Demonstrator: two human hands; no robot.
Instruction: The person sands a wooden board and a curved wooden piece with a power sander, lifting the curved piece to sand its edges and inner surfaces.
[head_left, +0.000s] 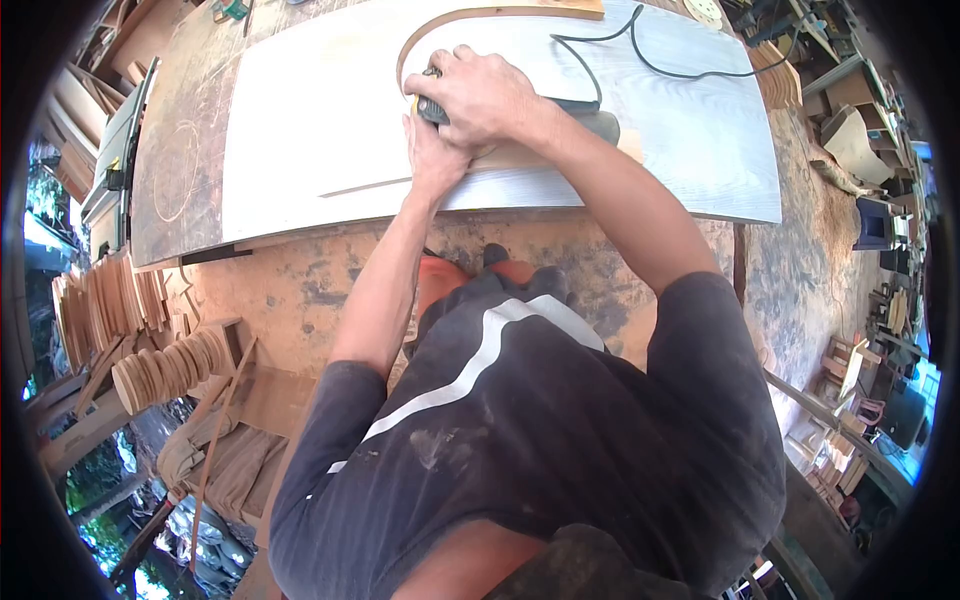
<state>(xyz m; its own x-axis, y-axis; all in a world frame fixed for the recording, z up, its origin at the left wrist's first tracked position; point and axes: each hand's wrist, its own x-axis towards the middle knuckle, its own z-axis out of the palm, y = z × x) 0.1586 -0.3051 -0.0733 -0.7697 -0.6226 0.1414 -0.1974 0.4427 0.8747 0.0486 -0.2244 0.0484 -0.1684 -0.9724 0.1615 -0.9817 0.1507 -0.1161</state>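
My right hand is closed over a dark hand-held power tool that lies on a large pale board. Its black cable snakes away across the board to the upper right. My left hand is pressed against the board just below the tool. Its fingers run up under my right hand and are hidden. A thin curved wooden strip arcs over the board just beyond both hands. A pale wooden piece shows beneath the tool.
The board lies on a dusty brown sheet with a pencilled circle. Stacks of round wooden discs and curved cut pieces stand at the left. A machine sits at the far left. Wood offcuts and clutter crowd the right side.
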